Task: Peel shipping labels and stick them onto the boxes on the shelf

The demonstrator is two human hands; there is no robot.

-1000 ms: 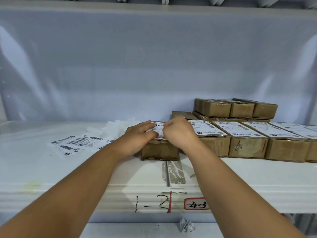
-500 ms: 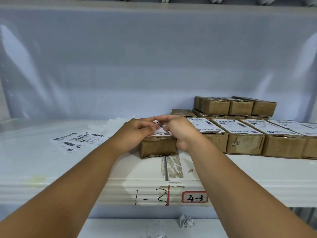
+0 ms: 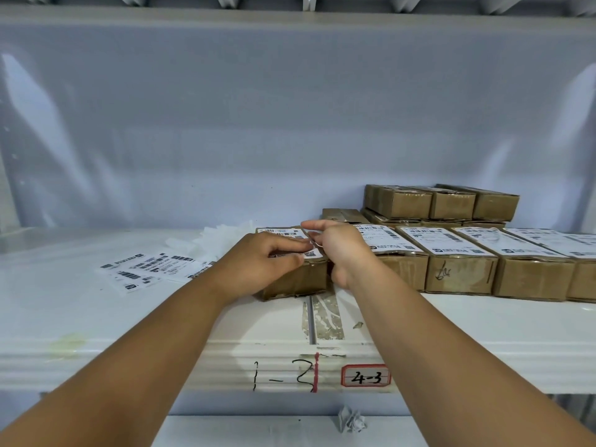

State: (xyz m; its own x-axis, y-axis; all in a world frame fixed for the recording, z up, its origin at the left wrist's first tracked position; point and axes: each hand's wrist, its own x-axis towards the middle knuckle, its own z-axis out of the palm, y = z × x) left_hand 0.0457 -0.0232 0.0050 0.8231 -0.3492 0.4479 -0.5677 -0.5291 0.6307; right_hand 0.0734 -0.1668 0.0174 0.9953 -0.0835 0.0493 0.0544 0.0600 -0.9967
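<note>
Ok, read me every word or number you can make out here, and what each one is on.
"4-3": red-bordered white tag on the white shelf's front edge.
"1-2": black handwriting on that edge, left of the tag.
Black scrawl on a brown cardboard box front: illegible.
Printed white shipping labels, on boxes and loose: too small to read.

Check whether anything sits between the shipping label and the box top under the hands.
Nothing visible. The shipping label lies on top of the leftmost box; the left hand presses it flat, and the right hand is at its right edge.
</note>
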